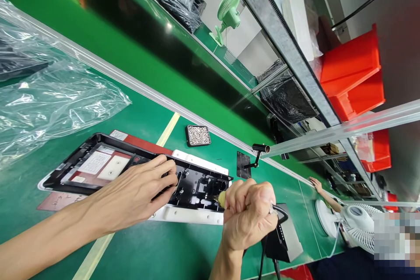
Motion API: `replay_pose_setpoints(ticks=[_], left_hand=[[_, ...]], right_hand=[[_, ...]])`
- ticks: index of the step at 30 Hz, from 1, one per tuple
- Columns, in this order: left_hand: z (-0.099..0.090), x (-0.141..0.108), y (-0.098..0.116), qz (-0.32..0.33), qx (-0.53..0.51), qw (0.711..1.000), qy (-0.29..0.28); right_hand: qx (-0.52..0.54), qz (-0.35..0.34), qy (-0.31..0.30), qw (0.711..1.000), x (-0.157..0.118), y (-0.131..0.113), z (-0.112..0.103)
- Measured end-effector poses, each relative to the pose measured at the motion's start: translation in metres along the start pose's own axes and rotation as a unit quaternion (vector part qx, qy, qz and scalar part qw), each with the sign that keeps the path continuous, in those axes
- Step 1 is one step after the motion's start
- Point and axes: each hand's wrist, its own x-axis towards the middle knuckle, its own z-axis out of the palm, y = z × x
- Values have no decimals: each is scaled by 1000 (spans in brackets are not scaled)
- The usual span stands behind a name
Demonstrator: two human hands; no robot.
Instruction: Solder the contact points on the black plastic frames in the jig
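A long black plastic housing (193,183) lies on the green bench, its inside with posts and ribs facing up. My left hand (144,188) rests across its middle, fingers curled and pressed on it; the fingertips are partly hidden. In my right hand (249,214) is a corded electric screwdriver (222,199), held in a fist. Its yellowish nose points into the housing's right end, and its cable leaves the back of the fist. Most of the tool's body is hidden. White strips (190,215) flank the housing, and labels (95,162) show through its left opening.
A small black tray of screws (198,135) sits behind the housing. Nearby stand a black bracket (259,151) and a grey-black box (285,236). Clear plastic film (65,100) covers the left. A co-worker's hand (316,185) and a white fan (356,223) are at right.
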Motion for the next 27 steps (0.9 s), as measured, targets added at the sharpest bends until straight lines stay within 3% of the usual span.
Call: replay_pose_setpoints(ticks=[27], left_hand=[[3,0,-3,9,-5,1000,20]], right_hand=[[8,-27,-10,1000,-2,1,4]])
